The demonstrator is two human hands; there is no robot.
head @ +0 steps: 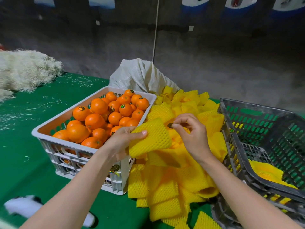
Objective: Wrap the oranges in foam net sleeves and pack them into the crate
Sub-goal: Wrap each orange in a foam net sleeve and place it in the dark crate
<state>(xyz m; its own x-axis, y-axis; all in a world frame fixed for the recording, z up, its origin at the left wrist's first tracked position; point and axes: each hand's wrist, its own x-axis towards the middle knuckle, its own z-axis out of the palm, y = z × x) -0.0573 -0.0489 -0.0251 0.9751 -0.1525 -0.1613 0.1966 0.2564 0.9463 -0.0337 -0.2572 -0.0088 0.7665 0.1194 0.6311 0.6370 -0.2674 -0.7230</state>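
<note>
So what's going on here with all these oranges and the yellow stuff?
A person is partway through wrapping oranges for packing. The left hand holds one yellow sleeve above the sleeve pile, while the right hand pinches a small dark round thing, too small to identify. Neither hand holds an orange. The oranges lie bare in the white crate. The grey crate on the right shows only some yellow sleeves inside.

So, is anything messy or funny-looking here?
Yes. Pale straw-like shreds lie scattered over the green table, away from their heap. The yellow foam sleeves sprawl in a loose pile between the white crate and the dark crate.
</note>
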